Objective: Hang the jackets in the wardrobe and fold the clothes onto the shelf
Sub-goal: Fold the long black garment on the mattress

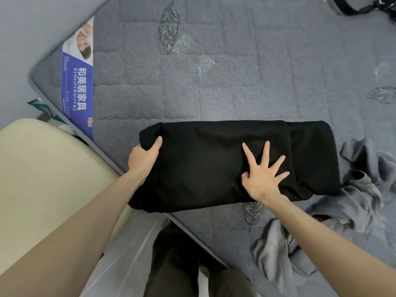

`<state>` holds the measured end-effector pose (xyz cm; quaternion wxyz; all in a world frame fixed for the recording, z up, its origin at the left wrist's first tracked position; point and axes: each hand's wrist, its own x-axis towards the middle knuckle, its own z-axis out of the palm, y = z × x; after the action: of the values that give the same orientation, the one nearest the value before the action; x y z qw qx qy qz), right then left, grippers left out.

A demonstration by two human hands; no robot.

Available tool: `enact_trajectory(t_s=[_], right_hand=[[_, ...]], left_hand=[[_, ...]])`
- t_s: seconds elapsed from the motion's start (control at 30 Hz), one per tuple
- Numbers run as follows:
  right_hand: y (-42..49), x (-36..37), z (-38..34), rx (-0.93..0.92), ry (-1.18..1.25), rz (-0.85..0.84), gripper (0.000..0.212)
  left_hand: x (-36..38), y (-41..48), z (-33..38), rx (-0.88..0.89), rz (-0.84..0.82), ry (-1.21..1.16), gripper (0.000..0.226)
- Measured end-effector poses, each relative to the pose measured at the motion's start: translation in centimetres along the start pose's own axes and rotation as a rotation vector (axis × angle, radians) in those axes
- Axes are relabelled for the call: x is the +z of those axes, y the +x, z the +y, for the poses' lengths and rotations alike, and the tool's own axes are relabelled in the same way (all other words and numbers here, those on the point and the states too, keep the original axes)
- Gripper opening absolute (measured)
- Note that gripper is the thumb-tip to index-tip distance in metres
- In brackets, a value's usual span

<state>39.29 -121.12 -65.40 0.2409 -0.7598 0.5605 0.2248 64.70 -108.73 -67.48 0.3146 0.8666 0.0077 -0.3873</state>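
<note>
Now the garment (203, 163) lies folded on the bed (235, 71) just ahead of me, its long axis running left to right, my left hand (142, 157) gripping its left end, my right hand (263, 174) spread flat, pressing just right of middle, likely the pivot for folding.

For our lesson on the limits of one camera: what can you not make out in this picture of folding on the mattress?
Head view only:
black garment: its type, hidden by its own folds.
left hand: its fingers, tucked under the garment's end.
grey clothes: their type, crumpled.
black straps: cut off by the top edge.
The wardrobe and shelf: outside the frame.
</note>
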Motion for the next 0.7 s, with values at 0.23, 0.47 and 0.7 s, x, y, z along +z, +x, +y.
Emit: enact_trajectory(t_s=[0.23, 0.47, 0.7], right_hand=[[0.3, 0.2, -0.7, 0.014, -0.087, 0.180, 0.078], [1.3, -0.3, 0.8, -0.178, -0.134, 0.328, 0.059], [4.0, -3.9, 4.9, 0.082, 0.183, 0.545, 0.052]], left_hand=[[-1.2, -0.2, 1.3, 0.132, 0.146, 0.048, 0.052], [-4.1, 3.6, 2.3, -0.047, 0.299, 0.105, 0.067], [6.1, -4.0, 4.1, 0.869, 0.155, 0.694, 0.064]])
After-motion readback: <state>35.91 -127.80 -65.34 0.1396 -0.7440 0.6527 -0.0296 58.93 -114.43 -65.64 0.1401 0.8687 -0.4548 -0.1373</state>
